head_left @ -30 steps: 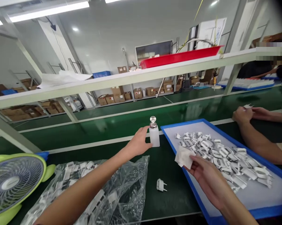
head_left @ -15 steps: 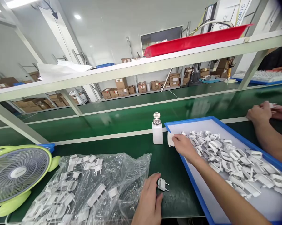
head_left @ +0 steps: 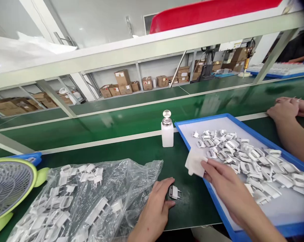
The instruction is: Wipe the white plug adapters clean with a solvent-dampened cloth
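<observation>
My right hand point(head_left: 225, 181) pinches a small white cloth point(head_left: 196, 163) over the left edge of the blue-rimmed tray point(head_left: 214, 201). On the green bench, my left hand point(head_left: 155, 205) rests with thumb and fingers apart beside a white two-pin plug adapter point(head_left: 175, 192). The adapter lies between the hand and the tray, its pins pointing right; whether a fingertip touches it I cannot tell. Many white plug housings point(head_left: 242, 151) are heaped in the tray. Left of my left hand, more white plug parts point(head_left: 53, 211) lie on a clear plastic bag point(head_left: 126, 188).
A white pump bottle point(head_left: 167, 134) with a metal top stands behind the adapter. A green fan point(head_left: 12, 188) is at the left edge. Another person's hands point(head_left: 288, 107) are beyond the tray. Overhead runs a shelf point(head_left: 131, 50) carrying a red tray point(head_left: 207, 15).
My right hand has brought the cloth from beside the bottle down and nearer to me. My left hand stays beside the adapter. The head view has tilted downward.
</observation>
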`<state>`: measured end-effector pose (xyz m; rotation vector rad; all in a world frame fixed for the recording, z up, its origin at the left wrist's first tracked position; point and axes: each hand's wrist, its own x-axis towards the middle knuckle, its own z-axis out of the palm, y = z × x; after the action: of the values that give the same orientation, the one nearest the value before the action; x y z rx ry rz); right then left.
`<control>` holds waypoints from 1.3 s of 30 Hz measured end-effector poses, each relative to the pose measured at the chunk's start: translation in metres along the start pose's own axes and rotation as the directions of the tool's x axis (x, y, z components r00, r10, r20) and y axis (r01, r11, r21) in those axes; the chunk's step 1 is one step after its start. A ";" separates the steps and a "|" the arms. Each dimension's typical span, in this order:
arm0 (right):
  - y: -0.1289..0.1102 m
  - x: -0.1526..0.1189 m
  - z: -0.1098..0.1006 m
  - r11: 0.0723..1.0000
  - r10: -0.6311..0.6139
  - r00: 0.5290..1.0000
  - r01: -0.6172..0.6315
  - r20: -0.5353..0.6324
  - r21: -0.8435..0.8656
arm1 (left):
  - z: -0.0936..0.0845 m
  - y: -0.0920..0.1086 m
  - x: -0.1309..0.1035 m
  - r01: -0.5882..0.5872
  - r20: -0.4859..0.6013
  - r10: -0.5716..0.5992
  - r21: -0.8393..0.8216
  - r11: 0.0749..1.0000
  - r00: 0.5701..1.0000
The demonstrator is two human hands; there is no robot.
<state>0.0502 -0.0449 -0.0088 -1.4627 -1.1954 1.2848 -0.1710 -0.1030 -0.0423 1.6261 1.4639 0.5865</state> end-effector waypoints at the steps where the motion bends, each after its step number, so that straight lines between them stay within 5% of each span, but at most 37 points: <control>1: 0.009 -0.014 0.005 1.000 -0.002 1.000 0.002 -0.008 -0.017 | 0.000 -0.001 0.002 -0.025 0.005 0.025 0.008 1.000 1.000; 3: 0.032 -0.036 0.021 0.989 -0.073 0.997 0.067 -0.039 -0.129 | 0.002 -0.002 0.007 -0.074 0.007 0.074 0.032 0.997 0.997; 5: 0.057 -0.047 0.040 0.909 -0.292 0.953 0.250 -0.081 -0.333 | 0.003 -0.002 0.011 -0.067 -0.022 0.068 0.046 0.997 0.997; 9: 0.090 -0.049 0.069 0.534 -0.691 0.723 0.516 0.006 -0.670 | 0.003 -0.002 0.012 0.004 -0.037 -0.002 0.055 0.998 0.999; 18: 0.107 -0.058 0.064 0.086 -0.683 0.595 0.643 0.425 -0.761 | 0.015 -0.013 0.011 -0.205 -0.202 0.264 0.274 0.940 0.943; 25: 0.115 -0.072 0.067 0.169 -0.741 0.564 0.681 0.364 -0.712 | 0.011 -0.017 0.015 -0.324 -0.214 0.408 0.340 0.883 0.888; 28: 0.114 -0.068 0.068 0.255 -0.743 0.577 0.712 0.338 -0.654 | 0.010 -0.016 0.013 -0.300 -0.193 0.386 0.365 0.882 0.902; 32: 0.103 -0.058 0.070 0.356 -0.710 0.628 0.710 0.318 -0.607 | 0.012 -0.012 0.010 -0.242 -0.187 0.335 0.394 0.887 0.924; 36: 0.081 -0.048 0.070 0.509 -0.649 0.716 0.660 0.257 -0.552 | 0.014 -0.008 0.010 -0.270 -0.236 0.376 0.382 0.884 0.896; 39: 0.071 -0.042 0.071 0.546 -0.666 0.713 0.666 0.219 -0.507 | 0.013 -0.009 0.009 -0.281 -0.273 0.413 0.414 0.866 0.869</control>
<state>-0.0116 -0.1005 -0.0782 -1.1472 -1.9986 0.3941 -0.1638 -0.0984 -0.0584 2.2006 1.6092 0.8949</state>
